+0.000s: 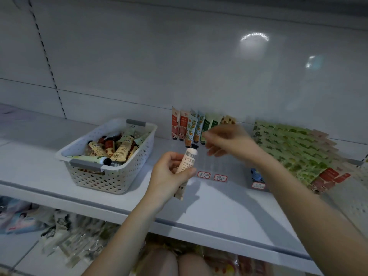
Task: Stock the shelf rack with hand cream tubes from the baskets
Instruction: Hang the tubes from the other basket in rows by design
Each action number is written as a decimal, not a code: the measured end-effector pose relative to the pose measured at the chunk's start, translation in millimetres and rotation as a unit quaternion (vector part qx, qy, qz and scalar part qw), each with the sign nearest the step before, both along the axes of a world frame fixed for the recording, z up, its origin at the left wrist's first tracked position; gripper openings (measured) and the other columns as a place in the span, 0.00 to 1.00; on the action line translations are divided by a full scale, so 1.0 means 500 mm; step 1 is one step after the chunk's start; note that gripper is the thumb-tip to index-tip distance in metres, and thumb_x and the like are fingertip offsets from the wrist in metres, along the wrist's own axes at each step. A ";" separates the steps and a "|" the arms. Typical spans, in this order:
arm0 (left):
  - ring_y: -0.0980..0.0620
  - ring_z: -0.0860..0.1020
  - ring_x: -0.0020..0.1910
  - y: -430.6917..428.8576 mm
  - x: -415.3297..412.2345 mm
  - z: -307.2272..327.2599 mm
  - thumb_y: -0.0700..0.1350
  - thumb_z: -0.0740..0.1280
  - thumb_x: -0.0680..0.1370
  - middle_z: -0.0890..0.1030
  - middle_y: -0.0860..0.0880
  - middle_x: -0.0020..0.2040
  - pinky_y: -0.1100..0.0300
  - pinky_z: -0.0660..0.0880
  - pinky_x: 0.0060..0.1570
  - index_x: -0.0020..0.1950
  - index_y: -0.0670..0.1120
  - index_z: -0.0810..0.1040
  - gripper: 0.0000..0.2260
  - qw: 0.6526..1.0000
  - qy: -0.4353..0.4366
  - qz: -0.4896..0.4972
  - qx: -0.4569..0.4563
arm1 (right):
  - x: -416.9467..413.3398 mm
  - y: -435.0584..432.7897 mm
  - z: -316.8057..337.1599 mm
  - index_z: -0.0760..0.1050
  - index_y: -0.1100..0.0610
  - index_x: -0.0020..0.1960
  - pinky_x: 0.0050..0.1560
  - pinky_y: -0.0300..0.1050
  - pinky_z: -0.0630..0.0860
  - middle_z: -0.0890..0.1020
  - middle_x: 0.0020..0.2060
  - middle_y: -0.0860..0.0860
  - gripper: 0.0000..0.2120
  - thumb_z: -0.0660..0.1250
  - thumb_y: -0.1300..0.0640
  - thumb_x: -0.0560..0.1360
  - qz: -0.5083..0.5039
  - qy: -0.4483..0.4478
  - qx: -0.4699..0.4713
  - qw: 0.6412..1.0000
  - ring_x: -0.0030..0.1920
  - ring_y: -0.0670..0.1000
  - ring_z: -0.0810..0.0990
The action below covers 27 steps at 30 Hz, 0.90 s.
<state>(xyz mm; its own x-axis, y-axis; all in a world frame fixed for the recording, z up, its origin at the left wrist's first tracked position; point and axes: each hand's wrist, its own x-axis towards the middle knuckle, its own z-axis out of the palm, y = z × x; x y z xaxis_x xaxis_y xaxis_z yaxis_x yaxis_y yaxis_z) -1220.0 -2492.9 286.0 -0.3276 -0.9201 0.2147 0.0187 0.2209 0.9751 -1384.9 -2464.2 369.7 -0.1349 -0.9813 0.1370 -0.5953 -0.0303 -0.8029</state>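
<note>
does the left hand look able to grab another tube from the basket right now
Reach, probably yes: the open-topped basket sits just beside the left hand with nothing between. But that hand already grips a peach tube, so grabbing another looks awkward.

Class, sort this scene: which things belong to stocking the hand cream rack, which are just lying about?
Job: white perforated plastic basket; peach black-capped tube in left hand; upright tubes in clear rack.
Lying about: green patterned flat packets; packaged goods underneath.
</note>
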 end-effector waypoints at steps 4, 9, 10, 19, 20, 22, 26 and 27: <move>0.64 0.77 0.38 0.024 -0.004 0.011 0.40 0.75 0.68 0.80 0.54 0.42 0.73 0.71 0.36 0.45 0.52 0.74 0.13 0.997 -0.029 -0.024 -0.061 | 0.027 0.042 -0.042 0.77 0.56 0.50 0.38 0.40 0.80 0.83 0.40 0.51 0.08 0.67 0.53 0.74 0.045 -0.052 0.006 0.998 0.36 0.48 0.83; 0.57 0.78 0.42 0.040 0.019 0.008 0.47 0.70 0.73 0.81 0.52 0.42 0.69 0.74 0.38 0.43 0.51 0.77 0.03 1.000 0.021 0.016 -0.007 | 0.008 0.068 -0.071 0.79 0.58 0.46 0.42 0.39 0.81 0.83 0.40 0.54 0.05 0.68 0.65 0.71 0.012 -0.239 -0.005 0.971 0.39 0.49 0.83; 0.55 0.79 0.44 0.039 0.026 0.006 0.49 0.69 0.73 0.81 0.51 0.44 0.66 0.76 0.40 0.44 0.50 0.77 0.04 0.997 0.046 0.038 0.040 | 0.003 0.076 -0.075 0.78 0.59 0.46 0.43 0.39 0.81 0.83 0.40 0.55 0.06 0.68 0.67 0.71 0.009 -0.274 -0.006 0.962 0.40 0.49 0.83; 0.49 0.83 0.42 0.042 0.042 0.008 0.37 0.69 0.74 0.82 0.42 0.47 0.62 0.81 0.38 0.53 0.41 0.75 0.09 0.980 0.120 0.027 0.158 | 0.002 0.126 -0.123 0.77 0.57 0.47 0.50 0.41 0.79 0.84 0.45 0.49 0.13 0.68 0.72 0.69 0.003 -0.310 -0.036 0.950 0.46 0.47 0.83; 0.51 0.82 0.42 0.043 0.038 0.011 0.36 0.69 0.74 0.81 0.44 0.45 0.63 0.80 0.38 0.50 0.44 0.75 0.08 0.982 0.122 0.040 0.136 | 0.002 0.128 -0.126 0.78 0.56 0.47 0.48 0.39 0.80 0.84 0.45 0.49 0.13 0.68 0.72 0.69 0.002 -0.286 -0.028 0.958 0.45 0.45 0.83; 0.55 0.80 0.42 0.045 0.031 0.017 0.36 0.69 0.74 0.81 0.48 0.42 0.66 0.80 0.38 0.46 0.48 0.74 0.08 0.989 0.107 0.060 0.087 | 0.002 0.130 -0.130 0.78 0.54 0.46 0.45 0.35 0.79 0.83 0.43 0.48 0.13 0.70 0.70 0.69 -0.001 -0.224 -0.014 0.975 0.41 0.42 0.82; 0.56 0.80 0.43 0.047 0.019 0.023 0.36 0.69 0.74 0.81 0.50 0.42 0.67 0.79 0.40 0.44 0.49 0.75 0.08 0.996 0.073 0.047 0.008 | 0.007 0.131 -0.128 0.78 0.50 0.47 0.40 0.37 0.78 0.83 0.40 0.48 0.07 0.70 0.61 0.71 0.026 -0.127 -0.018 0.991 0.37 0.44 0.81; 0.55 0.80 0.44 0.047 0.017 0.022 0.36 0.69 0.74 0.81 0.50 0.42 0.66 0.79 0.41 0.44 0.49 0.75 0.08 0.997 0.064 0.038 -0.008 | 0.012 0.128 -0.127 0.78 0.50 0.47 0.39 0.38 0.78 0.83 0.38 0.48 0.07 0.70 0.59 0.71 0.044 -0.109 -0.018 0.993 0.36 0.45 0.81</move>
